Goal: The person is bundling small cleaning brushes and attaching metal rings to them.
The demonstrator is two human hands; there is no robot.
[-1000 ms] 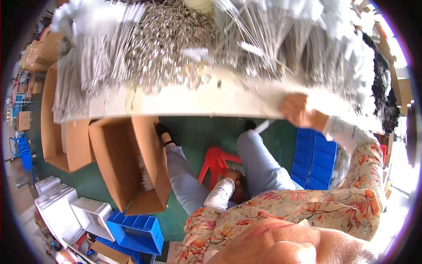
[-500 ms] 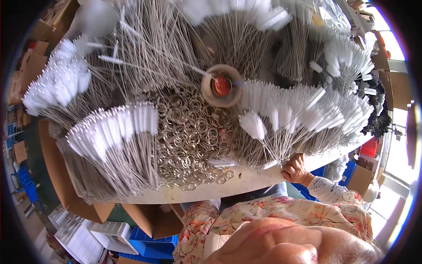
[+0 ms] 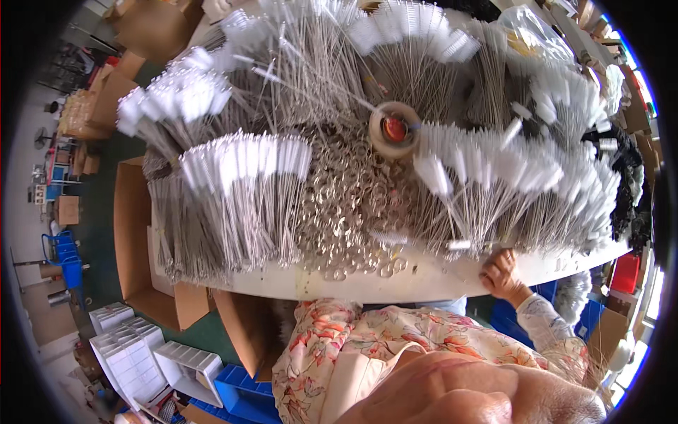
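Since the frame approx. 1 s earlier, the left hand has gone out of view and the view has lifted to take in more bench top; the right hand [image 3: 500,272] stays by the near edge of the bench [image 3: 431,281], right of ctr. Grip: fingers curled; we can't tell if they pinch anything. Nearest items: stem ends of the RH brush bundle [image 3: 487,166], white bristles toward the far edge, plus one loose brush [image 3: 459,245] just left of the hand.

Handling, in our judgement: fingertips on bare wire only, one stem at a time, drawn clear of its neighbours; crossed stems look likely to snag. Bristles best left unsqueezed.

Containers: round tub [image 3: 377,142], approx. mid-bench, w/ a red item [image 3: 394,128] inside; metal rings [image 3: 346,205] are heaped loose on its near side, not boxed. Clear bag [image 3: 540,35], far RH corner, contents partly yellow, unidentified. Open carton [image 3: 132,233] beside the near LH corner; contents n/a from this angle. Blue bin [image 3: 244,396] and white tray [image 3: 191,364], both below the near edge, LH side.
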